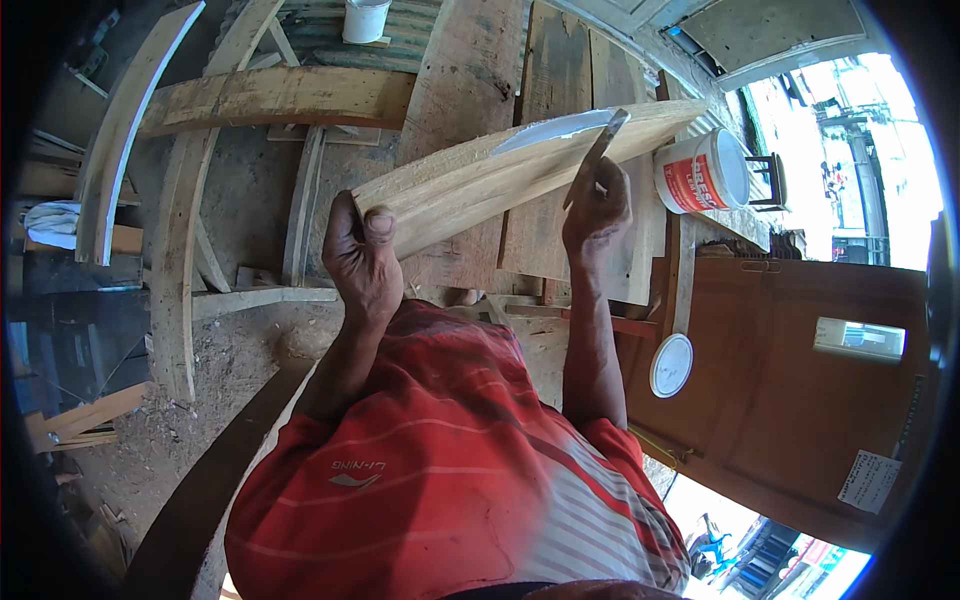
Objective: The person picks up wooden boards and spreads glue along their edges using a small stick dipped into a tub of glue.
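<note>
A long pale wooden board (470,185) is held tilted over the workbench. My left hand (365,250) grips its near left end, with the thumb on the face and the fingers around the edge. My right hand (598,210) is closed around a thin flat stick (606,142), whose tip reaches the board's upper edge. A smear of wet-looking white paste (555,129) covers part of that edge, to the left of the stick's tip. Just past the board's right end stands an open white bucket with a red label (692,178).
Wide planks (455,95) form the bench top. A white lid (671,366) lies at the right, near a brown wooden door panel (770,380). Timber frames (185,200) and a white-edged board (130,140) stand at the left. Another white bucket (366,20) sits at the back.
</note>
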`<state>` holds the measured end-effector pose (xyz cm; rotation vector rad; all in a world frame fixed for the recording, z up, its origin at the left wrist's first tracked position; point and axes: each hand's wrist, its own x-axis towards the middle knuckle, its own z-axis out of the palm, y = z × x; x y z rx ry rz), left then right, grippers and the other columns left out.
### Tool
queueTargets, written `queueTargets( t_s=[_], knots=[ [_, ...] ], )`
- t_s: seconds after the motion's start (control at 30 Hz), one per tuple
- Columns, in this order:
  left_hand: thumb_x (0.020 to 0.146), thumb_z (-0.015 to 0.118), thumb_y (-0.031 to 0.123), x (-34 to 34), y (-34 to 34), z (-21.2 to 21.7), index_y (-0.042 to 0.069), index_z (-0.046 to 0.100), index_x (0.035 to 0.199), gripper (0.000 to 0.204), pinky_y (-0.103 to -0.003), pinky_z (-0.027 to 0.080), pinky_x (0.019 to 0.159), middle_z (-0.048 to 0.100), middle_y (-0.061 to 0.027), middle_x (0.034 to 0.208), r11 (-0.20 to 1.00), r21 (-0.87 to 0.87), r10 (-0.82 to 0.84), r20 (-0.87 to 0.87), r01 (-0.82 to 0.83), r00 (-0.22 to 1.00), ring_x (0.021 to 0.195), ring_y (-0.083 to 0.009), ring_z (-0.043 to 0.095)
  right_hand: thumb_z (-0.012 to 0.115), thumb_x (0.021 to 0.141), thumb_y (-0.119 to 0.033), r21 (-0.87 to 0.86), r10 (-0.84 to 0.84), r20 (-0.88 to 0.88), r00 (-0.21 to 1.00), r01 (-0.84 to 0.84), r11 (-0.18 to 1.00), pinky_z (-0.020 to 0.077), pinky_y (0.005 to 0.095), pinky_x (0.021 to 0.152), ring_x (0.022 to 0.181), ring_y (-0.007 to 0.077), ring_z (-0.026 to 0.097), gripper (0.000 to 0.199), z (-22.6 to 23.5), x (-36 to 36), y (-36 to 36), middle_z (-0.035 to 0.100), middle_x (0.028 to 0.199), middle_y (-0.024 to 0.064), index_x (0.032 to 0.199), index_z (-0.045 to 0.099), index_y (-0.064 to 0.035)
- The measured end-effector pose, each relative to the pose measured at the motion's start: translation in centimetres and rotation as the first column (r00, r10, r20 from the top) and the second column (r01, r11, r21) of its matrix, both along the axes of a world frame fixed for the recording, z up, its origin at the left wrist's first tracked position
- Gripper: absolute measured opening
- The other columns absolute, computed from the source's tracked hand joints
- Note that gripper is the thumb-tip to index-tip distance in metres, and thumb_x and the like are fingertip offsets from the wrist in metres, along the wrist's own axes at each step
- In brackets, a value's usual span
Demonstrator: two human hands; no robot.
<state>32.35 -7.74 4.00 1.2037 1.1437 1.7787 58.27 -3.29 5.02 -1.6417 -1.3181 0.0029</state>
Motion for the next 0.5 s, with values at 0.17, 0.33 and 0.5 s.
queueTargets(
  t_s=[0.17, 0.33, 0.5],
  knots=[
    [0.106, 0.061, 0.041, 0.6, 0.2, 0.4, 0.001, 0.060, 0.106, 0.040, -0.026, 0.043, 0.083, 0.056, -0.0009, 0.092, 0.999, 0.047, 0.014, -0.012, -0.014, 1.000, 0.088, -0.0104, 0.051, 0.070, 0.095, -0.001, 0.005, 0.191, -0.009, 0.981, -0.191, 0.982, 0.0577, 0.0365, 0.074, 0.086, 0.0262, 0.071, 0.014, 1.0, -4.9, -2.0, 0.070, 0.102, 0.0156, 0.108, 0.066, 0.0003],
    [0.106, 0.060, 0.041, 0.6, 0.3, 0.4, 0.001, 0.059, 0.106, 0.040, -0.026, 0.043, 0.081, 0.054, -0.0004, 0.091, 0.999, 0.027, 0.018, 0.006, -0.018, 1.000, 0.087, -0.0101, 0.050, 0.073, 0.091, 0.002, 0.019, 0.470, 0.018, 0.882, -0.470, 0.882, 0.0580, 0.0356, 0.076, 0.087, 0.0258, 0.072, 0.020, 4.1, -9.2, -4.6, 0.071, 0.105, 0.0170, 0.110, 0.066, -0.0003],
    [0.106, 0.062, 0.040, 0.5, 0.2, 0.2, 0.002, 0.058, 0.104, 0.039, -0.026, 0.041, 0.076, 0.049, -0.0001, 0.088, 0.996, 0.083, -0.012, -0.061, 0.017, 0.998, 0.082, -0.0101, 0.047, 0.071, 0.091, 0.003, 0.073, 0.427, -0.001, 0.904, -0.426, 0.902, 0.0588, 0.0379, 0.075, 0.087, 0.0292, 0.072, 0.031, 5.6, -7.7, -4.5, 0.071, 0.102, 0.0176, 0.122, 0.066, -0.0007]
  ],
)
